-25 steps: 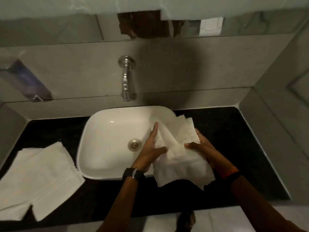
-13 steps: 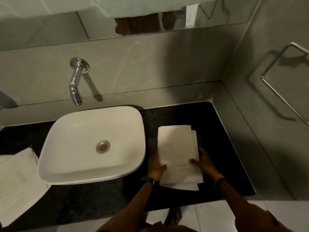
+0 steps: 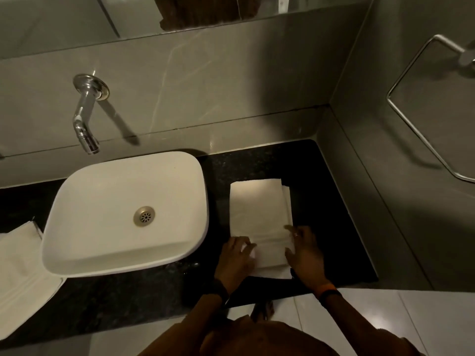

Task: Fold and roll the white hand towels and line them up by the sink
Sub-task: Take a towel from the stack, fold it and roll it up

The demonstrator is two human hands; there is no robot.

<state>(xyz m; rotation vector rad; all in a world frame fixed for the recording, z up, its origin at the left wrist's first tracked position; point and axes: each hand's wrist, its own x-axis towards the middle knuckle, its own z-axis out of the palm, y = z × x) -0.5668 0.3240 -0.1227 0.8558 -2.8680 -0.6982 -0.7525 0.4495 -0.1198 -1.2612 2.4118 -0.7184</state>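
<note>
A white hand towel [image 3: 258,211] lies folded into a long strip on the black counter [image 3: 321,201], to the right of the white sink [image 3: 123,263]. Its near end is turned over into the start of a roll. My left hand [image 3: 235,260] grips that near end at its left edge. My right hand [image 3: 303,249] grips it at the right edge, fingers curled over the fold. More white towels [image 3: 20,273] lie flat on the counter left of the sink, partly cut off by the frame.
A chrome spout [image 3: 84,116] juts from the grey wall above the sink. A metal towel ring [image 3: 421,134] hangs on the right wall. The counter's front edge [image 3: 282,291] meets a light tiled floor, where a foot shows.
The towel went from held loosely over the sink to lying flat on the right counter. Both hands then slid to its near end and turned it over. My view shifted right.
</note>
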